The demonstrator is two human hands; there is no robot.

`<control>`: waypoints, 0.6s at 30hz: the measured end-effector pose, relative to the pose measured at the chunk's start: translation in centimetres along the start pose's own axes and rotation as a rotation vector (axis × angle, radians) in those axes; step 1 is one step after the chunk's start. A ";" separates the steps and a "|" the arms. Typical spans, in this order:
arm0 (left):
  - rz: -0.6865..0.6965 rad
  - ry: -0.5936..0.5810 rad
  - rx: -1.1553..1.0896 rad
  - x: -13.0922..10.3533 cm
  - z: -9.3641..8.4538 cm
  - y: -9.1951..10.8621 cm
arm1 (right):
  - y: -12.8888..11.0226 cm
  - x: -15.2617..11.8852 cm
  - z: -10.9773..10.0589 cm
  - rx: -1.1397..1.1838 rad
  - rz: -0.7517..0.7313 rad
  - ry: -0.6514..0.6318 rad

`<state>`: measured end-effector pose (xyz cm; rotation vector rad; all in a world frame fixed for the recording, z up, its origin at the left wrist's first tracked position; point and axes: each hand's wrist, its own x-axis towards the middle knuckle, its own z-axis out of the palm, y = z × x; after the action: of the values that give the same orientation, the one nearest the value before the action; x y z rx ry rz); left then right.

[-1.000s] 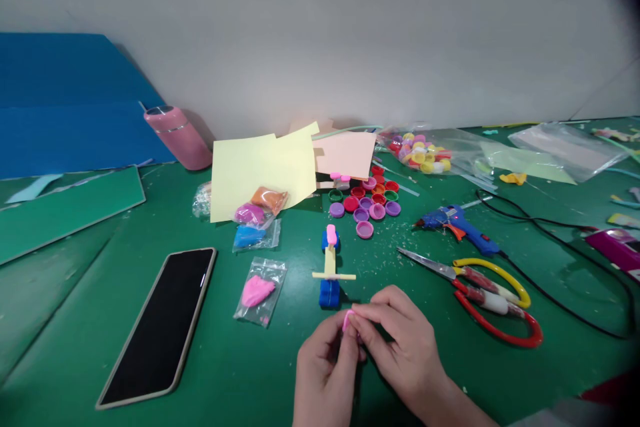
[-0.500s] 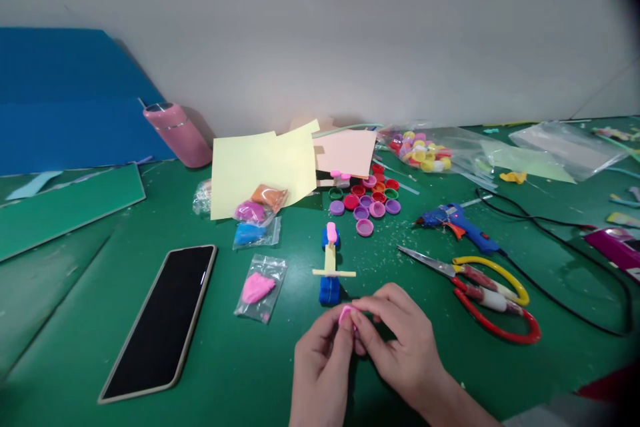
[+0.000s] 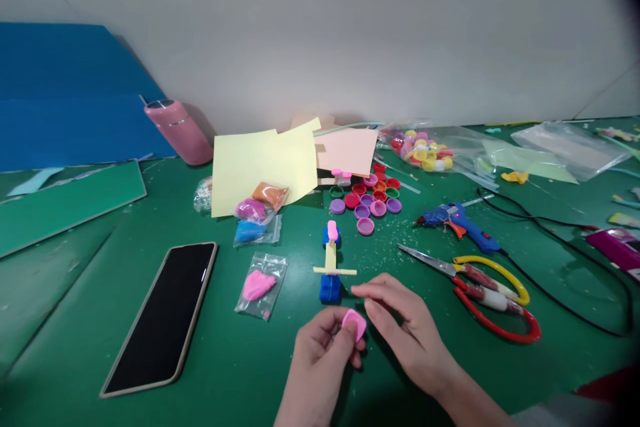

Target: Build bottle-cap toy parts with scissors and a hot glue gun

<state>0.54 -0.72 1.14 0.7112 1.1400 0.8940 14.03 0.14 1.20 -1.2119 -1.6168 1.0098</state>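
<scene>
A flattened pink clay piece (image 3: 355, 325) is pinched between the thumb and fingers of my left hand (image 3: 325, 353). Just to its right, my right hand (image 3: 413, 330) has its fingers apart and holds nothing. Beyond my hands stands a small model with blue clay blocks (image 3: 330, 288), a pale yellow strip and crossbar (image 3: 331, 259), and a pink piece (image 3: 333, 231) on its far end. Left of the model lies a clear bag with pink clay (image 3: 259, 285). Bags of blue clay (image 3: 250, 231), purple clay (image 3: 251, 211) and orange clay (image 3: 270, 195) lie farther back.
A phone (image 3: 163, 317) lies at the left, with a pink bottle (image 3: 180, 133) behind. Coloured caps (image 3: 365, 225) spread behind the model. Scissors (image 3: 430, 261), a blue glue gun (image 3: 457, 223) and its black cord are on the right. Papers (image 3: 263, 163) rest near the wall.
My right hand has let go of the pink clay and moved slightly right, its fingers now apart. The clay stays in my left hand, with its flat face more visible.
</scene>
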 end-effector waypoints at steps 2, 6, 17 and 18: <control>-0.032 -0.049 0.003 0.1 -0.2 0.1 | -0.2 0.2 -0.2 0.055 0.039 -0.097; -0.054 -0.021 -0.054 0.0 -0.1 0.6 | -0.1 0.2 -0.2 0.110 0.093 -0.135; 0.037 0.078 0.063 -0.2 0.1 1.0 | 0.4 -0.1 0.3 0.025 0.054 -0.052; 0.037 0.086 0.056 -0.3 0.2 1.1 | 0.4 -0.1 0.4 0.005 0.043 -0.036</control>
<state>0.43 -0.45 2.27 0.7477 1.2363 0.9342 13.81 0.12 0.66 -1.2362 -1.6209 1.0686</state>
